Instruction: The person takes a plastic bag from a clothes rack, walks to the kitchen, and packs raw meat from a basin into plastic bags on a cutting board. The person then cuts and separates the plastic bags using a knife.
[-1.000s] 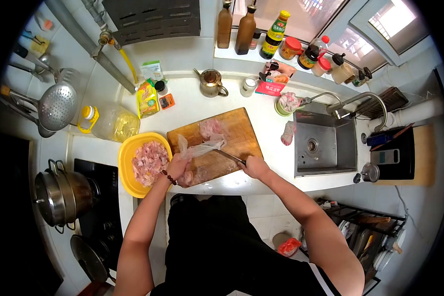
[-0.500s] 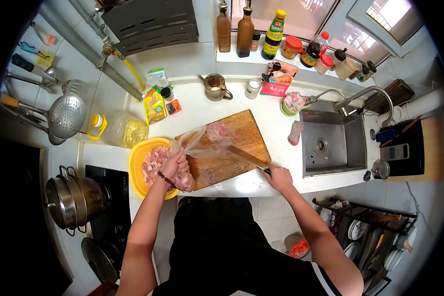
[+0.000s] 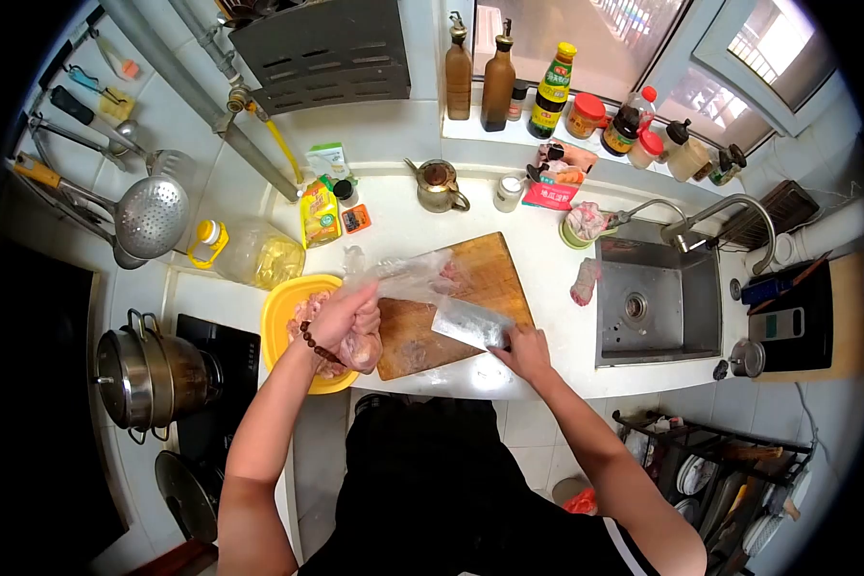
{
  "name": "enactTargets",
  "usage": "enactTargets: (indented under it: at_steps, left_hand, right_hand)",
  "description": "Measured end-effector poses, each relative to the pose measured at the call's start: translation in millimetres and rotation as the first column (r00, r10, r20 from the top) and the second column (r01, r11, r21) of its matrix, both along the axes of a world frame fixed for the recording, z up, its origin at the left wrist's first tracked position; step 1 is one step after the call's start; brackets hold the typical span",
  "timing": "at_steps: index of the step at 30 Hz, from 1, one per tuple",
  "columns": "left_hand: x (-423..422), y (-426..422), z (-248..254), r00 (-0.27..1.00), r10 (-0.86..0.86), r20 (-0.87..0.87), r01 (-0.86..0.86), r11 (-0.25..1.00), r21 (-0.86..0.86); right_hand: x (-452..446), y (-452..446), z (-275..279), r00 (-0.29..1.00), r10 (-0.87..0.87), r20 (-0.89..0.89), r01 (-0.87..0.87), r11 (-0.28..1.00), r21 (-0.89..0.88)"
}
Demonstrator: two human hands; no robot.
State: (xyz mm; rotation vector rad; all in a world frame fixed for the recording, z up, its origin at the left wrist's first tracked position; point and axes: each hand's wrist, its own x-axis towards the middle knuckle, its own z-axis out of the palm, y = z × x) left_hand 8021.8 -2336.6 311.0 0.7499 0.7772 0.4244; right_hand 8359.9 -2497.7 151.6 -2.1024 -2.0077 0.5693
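Observation:
My left hand [image 3: 346,319] is closed on a clear plastic bag [image 3: 403,276], held over the yellow bowl's right side. The bag stretches rightward across the wooden cutting board [image 3: 497,278]. A pale pink lump of meat [image 3: 362,352] shows just under this hand; whether it is inside the bag I cannot tell. Cut meat pieces [image 3: 307,309] lie in the yellow bowl [image 3: 272,322], partly hidden by my wrist. My right hand [image 3: 525,353] grips a cleaver [image 3: 468,324] by its handle, its broad blade lying flat-side up over the board's lower right.
A metal sink [image 3: 634,331] is at right, with a piece of raw meat [image 3: 584,281] beside it and a green bowl [image 3: 576,235] behind. An oil jug [image 3: 264,254], seasoning packet [image 3: 320,213], teapot [image 3: 439,187] and white-lidded jar [image 3: 509,194] stand along the back.
The cleaver blade has turned from edge-on to showing its broad face, and has dropped lower on the board. My left hand has lifted slightly with the bag. The whole view has shifted a little.

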Motion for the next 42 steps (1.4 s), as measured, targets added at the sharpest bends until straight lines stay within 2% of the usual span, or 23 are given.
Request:
enactTargets:
  at_steps: [1, 3, 5, 6, 7, 8, 9, 11, 12, 13, 14, 15, 16, 17, 19, 20, 21, 23, 24, 28, 30, 33, 42]
  left_hand:
    - [3, 1, 3, 1.0, 0.004, 0.002, -0.004, 1.0, 0.004]
    - [9, 0, 8, 0.993, -0.122, -0.002, 0.122, 0.991, 0.047]
    - [20, -7, 25, 0.986, -0.165, -0.028, 0.167, 0.983, 0.082]
    - [31, -13, 44, 0.976, -0.197, -0.09, 0.208, 0.969, 0.135]
    - [36, -15, 54, 0.962, -0.224, -0.154, 0.251, 0.949, 0.189]
    - [34, -13, 55, 0.939, -0.301, -0.168, 0.338, 0.9, 0.276]
    - [34, -8, 63, 0.937, -0.307, -0.165, 0.343, 0.895, 0.285]
    - [34, -1, 83, 0.882, -0.359, -0.306, 0.462, 0.79, 0.404]
    - [32, -1, 97, 0.819, -0.377, -0.432, 0.539, 0.765, 0.353]
    - [33, -2, 105, 0.819, -0.386, -0.424, 0.544, 0.758, 0.361]
    - [35, -1, 111, 0.757, -0.444, -0.48, 0.654, 0.523, 0.547]
    - [39, 0, 121, 0.719, -0.474, -0.508, 0.664, 0.253, 0.704]
    - [43, 1, 131, 0.716, -0.465, -0.52, 0.579, -0.02, 0.815]
    - [46, 0, 145, 0.71, -0.483, -0.513, 0.576, -0.021, 0.817]
    - [51, -4, 163, 0.643, -0.611, -0.461, 0.665, 0.146, 0.733]
    - [46, 0, 149, 0.581, -0.649, -0.49, 0.69, 0.075, 0.719]
    - [49, 3, 151, 0.573, -0.663, -0.482, 0.692, 0.076, 0.718]
    - [55, 10, 161, 0.548, -0.656, -0.519, 0.628, -0.087, 0.773]
    - [57, 12, 157, 0.591, -0.663, -0.459, 0.572, -0.056, 0.819]
    - [66, 18, 157, 0.568, -0.714, -0.409, 0.547, -0.044, 0.836]
    - [71, 23, 154, 0.601, -0.726, -0.334, 0.461, -0.027, 0.887]
    - [81, 26, 153, 0.589, -0.757, -0.282, 0.44, 0.007, 0.898]
    - [96, 32, 128, 0.555, -0.79, -0.26, 0.427, 0.003, 0.904]
  right_hand:
    - [-10, 14, 23, 0.987, -0.07, -0.146, 0.092, 0.985, 0.148]
    - [-31, 51, 103, 0.968, 0.017, -0.249, 0.058, 0.955, 0.292]
    - [-57, 82, 171, 0.871, 0.24, -0.429, 0.021, 0.853, 0.521]
    - [-62, 90, 188, 0.876, 0.232, -0.422, 0.027, 0.851, 0.525]
    - [-66, 99, 202, 0.778, 0.366, -0.511, -0.164, 0.903, 0.397]
    - [-69, 102, 213, 0.646, 0.457, -0.612, -0.367, 0.888, 0.276]
    - [-69, 103, 222, 0.653, 0.457, -0.604, -0.362, 0.889, 0.281]
    - [-64, 103, 238, 0.533, 0.618, -0.578, -0.547, 0.773, 0.322]
    - [-57, 96, 246, 0.571, 0.586, -0.575, -0.442, 0.809, 0.387]
    - [-51, 92, 262, 0.584, 0.581, -0.567, -0.437, 0.814, 0.384]
    - [-46, 88, 283, 0.644, 0.631, -0.432, -0.53, 0.776, 0.343]
    - [-42, 85, 300, 0.679, 0.673, -0.293, -0.611, 0.739, 0.282]
    - [-39, 83, 311, 0.627, 0.759, -0.174, -0.664, 0.638, 0.389]
    - [-35, 80, 320, 0.641, 0.746, -0.18, -0.654, 0.654, 0.381]
    - [-27, 73, 337, 0.562, 0.827, 0.01, -0.765, 0.515, 0.387]
    - [-26, 72, 348, 0.564, 0.823, 0.063, -0.758, 0.486, 0.435]
    - [-22, 73, 353, 0.575, 0.817, 0.052, -0.751, 0.502, 0.429]
    - [-12, 73, 358, 0.541, 0.828, 0.147, -0.798, 0.451, 0.399]
    - [-7, 75, 356, 0.52, 0.832, 0.193, -0.811, 0.411, 0.417]
    - [9, 72, 359, 0.52, 0.846, 0.12, -0.795, 0.427, 0.431]
    - [20, 74, 363, 0.503, 0.853, 0.135, -0.809, 0.41, 0.421]
    - [32, 73, 370, 0.498, 0.853, 0.159, -0.822, 0.405, 0.401]
    - [66, 60, 369, 0.533, 0.833, 0.146, -0.823, 0.471, 0.319]
